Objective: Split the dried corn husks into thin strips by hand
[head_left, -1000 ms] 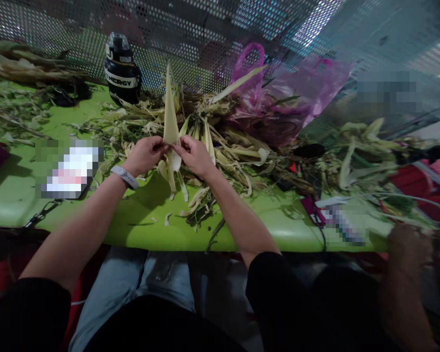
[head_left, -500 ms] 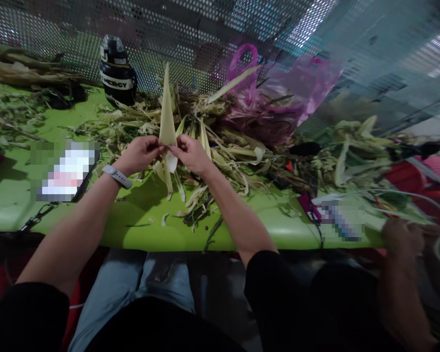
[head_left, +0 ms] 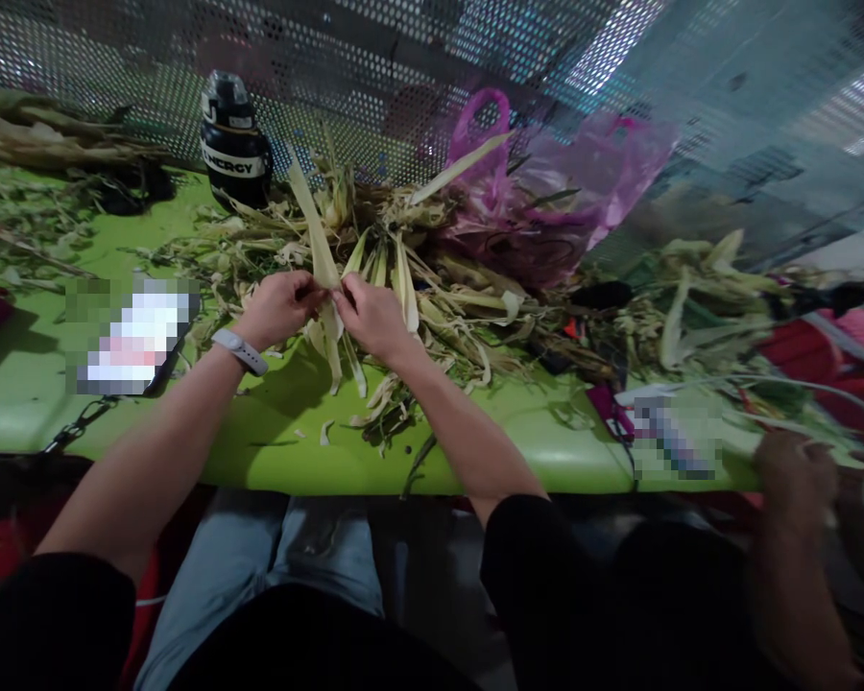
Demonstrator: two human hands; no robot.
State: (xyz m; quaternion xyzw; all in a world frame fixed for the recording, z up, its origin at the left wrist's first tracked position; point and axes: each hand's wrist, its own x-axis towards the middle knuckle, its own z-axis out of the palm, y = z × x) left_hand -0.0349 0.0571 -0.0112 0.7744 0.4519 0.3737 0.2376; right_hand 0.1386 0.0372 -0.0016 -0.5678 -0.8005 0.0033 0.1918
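Observation:
My left hand (head_left: 279,306) and my right hand (head_left: 372,315) meet over a green table (head_left: 295,441), both pinched on a pale yellow corn husk leaf (head_left: 317,245). The leaf leans up and to the left from my fingers, and its lower strips hang below them toward the table. A grey watch band sits on my left wrist. Behind my hands lies a heap of dry husks (head_left: 432,278).
A black bottle (head_left: 233,142) stands at the back by a perforated metal screen. A pink plastic bag (head_left: 547,202) lies at the back right. More husks cover the table's far left and right. Another person's hand (head_left: 796,470) works at the right edge.
The husk leaf stood upright between my hands; now it tilts to the left and looks narrower. My hands stay together in nearly the same place.

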